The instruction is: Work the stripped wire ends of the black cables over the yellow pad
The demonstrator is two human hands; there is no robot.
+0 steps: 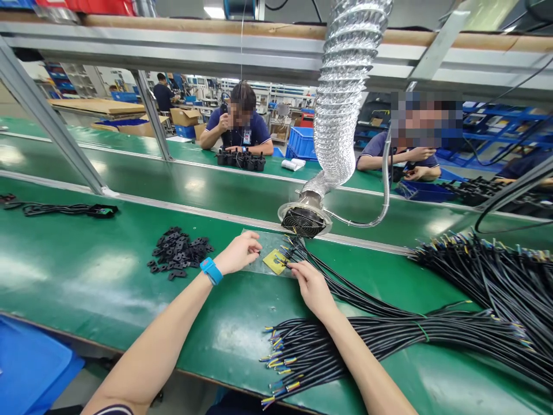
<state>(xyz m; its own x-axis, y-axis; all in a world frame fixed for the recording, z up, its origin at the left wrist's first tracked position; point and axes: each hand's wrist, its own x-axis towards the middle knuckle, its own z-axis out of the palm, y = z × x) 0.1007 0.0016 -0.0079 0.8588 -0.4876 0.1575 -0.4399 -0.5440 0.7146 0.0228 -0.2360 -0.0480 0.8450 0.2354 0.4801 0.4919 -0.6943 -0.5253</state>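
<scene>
Pinching the end of a black cable (287, 264) between thumb and fingers, the right hand (314, 288) is at the right edge of a yellow square pad (273, 262). The pad lies on a clear plastic sheet (258, 266) on the green bench (233, 340). The left hand (238, 253), with a blue wristband (211, 271), is partly curled over the sheet's left side; whether it grips anything is too small to tell. A pile of small black parts (178, 252) lies left of it. Loose black cables (358, 293) run rightward from the pad, and a tied cable bundle (380, 340) passes beneath the right forearm. A silver flexible duct (341, 98) ends in a round fan grille (303, 221) just beyond the sheet. Two people (259, 129) sit across the bench.
</scene>
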